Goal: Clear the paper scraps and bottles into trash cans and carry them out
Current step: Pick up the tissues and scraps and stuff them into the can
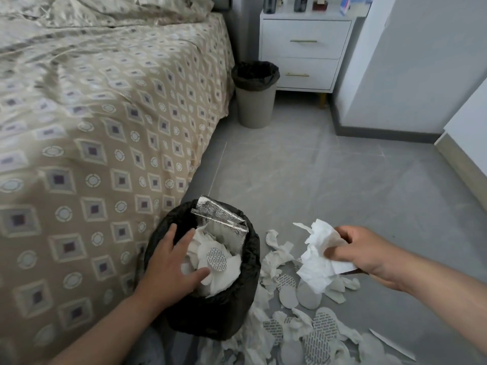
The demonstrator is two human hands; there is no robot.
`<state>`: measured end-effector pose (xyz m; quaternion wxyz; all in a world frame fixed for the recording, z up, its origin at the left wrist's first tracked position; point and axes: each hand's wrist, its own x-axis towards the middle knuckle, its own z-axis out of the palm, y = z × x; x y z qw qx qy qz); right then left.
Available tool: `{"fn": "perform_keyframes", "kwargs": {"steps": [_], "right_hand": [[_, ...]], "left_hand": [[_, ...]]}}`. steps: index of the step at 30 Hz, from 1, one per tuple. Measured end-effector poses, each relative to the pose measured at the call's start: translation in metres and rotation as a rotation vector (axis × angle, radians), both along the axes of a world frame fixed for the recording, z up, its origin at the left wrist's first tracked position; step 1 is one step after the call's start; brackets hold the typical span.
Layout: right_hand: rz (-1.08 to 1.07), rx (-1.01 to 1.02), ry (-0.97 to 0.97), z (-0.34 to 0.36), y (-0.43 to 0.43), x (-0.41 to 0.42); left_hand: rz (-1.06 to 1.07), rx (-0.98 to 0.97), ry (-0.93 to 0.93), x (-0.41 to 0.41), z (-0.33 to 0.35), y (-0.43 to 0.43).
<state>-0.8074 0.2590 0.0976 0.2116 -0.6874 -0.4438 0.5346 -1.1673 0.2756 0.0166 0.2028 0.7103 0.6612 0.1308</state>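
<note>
Mid scrap-loading: right hand (361,254) pinching tissue wad (320,256); left hand (172,262) flat, fingers spread, pressing bin (210,317) contents. Next: swing wad left, drop in.

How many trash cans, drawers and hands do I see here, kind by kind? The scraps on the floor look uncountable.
Trash cans: 2, the near black-lined can and the far beige can
Drawers: 2, the upper drawer and the lower drawer
Hands: 2, the left hand and the right hand gripping a paper wad
Total: 6
</note>
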Motion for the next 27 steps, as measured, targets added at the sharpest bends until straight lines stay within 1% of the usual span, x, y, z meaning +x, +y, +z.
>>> {"fn": "perform_keyframes", "kwargs": {"steps": [2, 5, 7, 10, 15, 19, 20, 21, 22, 24, 25, 26, 27], "right_hand": [[0.019, 0.018, -0.003, 0.006, 0.001, -0.009], [0.085, 0.047, -0.017, 0.014, 0.005, -0.03], [0.11, 0.064, 0.02, 0.019, 0.01, -0.051], [0.137, 0.074, 0.092, 0.02, 0.023, -0.088], [0.198, 0.077, 0.107, -0.009, 0.051, -0.158], [0.24, 0.019, 0.042, -0.038, 0.063, -0.205], [0.256, 0.012, 0.003, -0.043, 0.065, -0.212], [0.293, 0.023, -0.086, -0.047, 0.067, -0.216], [0.348, 0.053, -0.228, -0.05, 0.068, -0.217], [0.42, 0.176, -0.555, -0.053, 0.065, -0.216], [0.438, 0.262, -0.655, -0.054, 0.06, -0.215], [0.461, 0.339, -0.702, -0.057, 0.055, -0.216], [0.491, 0.388, -0.703, -0.061, 0.051, -0.218]], "left_hand": [[0.025, 0.011, -0.03, -0.016, 0.0, -0.008], [0.039, -0.061, -0.027, -0.037, -0.014, -0.02], [0.037, -0.089, -0.016, -0.046, -0.028, -0.025], [0.053, -0.085, -0.047, -0.053, -0.038, -0.023], [0.035, -0.08, -0.099, -0.059, -0.042, -0.022], [0.031, -0.091, -0.119, -0.061, -0.043, -0.022], [0.031, -0.091, -0.117, -0.062, -0.044, -0.022], [0.032, -0.09, -0.114, -0.064, -0.044, -0.022], [0.031, -0.09, -0.114, -0.065, -0.044, -0.023], [0.031, -0.092, -0.122, -0.066, -0.044, -0.023], [0.033, -0.095, -0.125, -0.066, -0.045, -0.024], [0.033, -0.097, -0.127, -0.067, -0.046, -0.024], [0.033, -0.097, -0.129, -0.066, -0.046, -0.024]]}}
